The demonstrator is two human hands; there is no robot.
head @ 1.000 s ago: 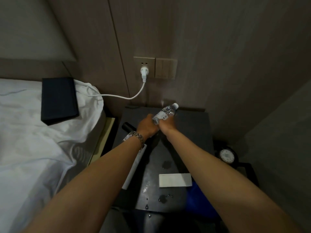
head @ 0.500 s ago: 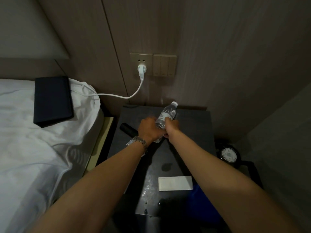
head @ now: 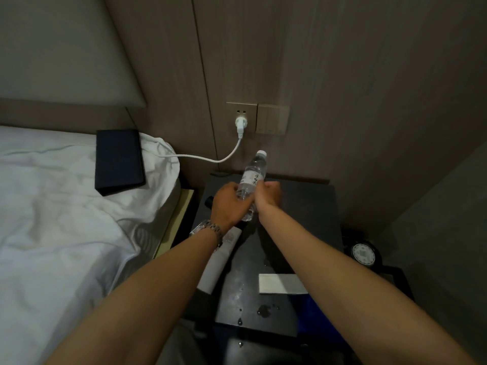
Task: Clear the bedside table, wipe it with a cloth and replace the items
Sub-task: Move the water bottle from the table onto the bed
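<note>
bed (head: 52, 219): one, at the left; I judge it serves as the place to put the items aside, because a dark flat case (head: 119, 160) lies on the white sheet near the wall.
bedside table (head: 303, 206): one, dark, in the middle; it has water drops and a small puddle (head: 264, 311) at the near edge, so I think it is not wiped yet.
my left hand (head: 228, 204): one, with a wristwatch; the fingers are curled around the lower part of the water bottle (head: 252, 177), to lift it away from the table.
my right hand (head: 267, 194): one; it closes on the same bottle from the right side, so both hands hold it together.
water bottle: one, clear with white cap, tilted, above the far part of the table.
white card (head: 279, 283): one, flat on the near right part of the table.
white remote (head: 221, 259): one, partly under my left forearm, at the table's left edge.
dark cylinder (head: 209, 201): one, far left, mostly hidden behind my left hand.
white cable (head: 210, 158): one, from the wall socket (head: 242, 117) to the bed.
blue thing (head: 316, 320): one, near right; maybe the cloth, I cannot tell.
</note>
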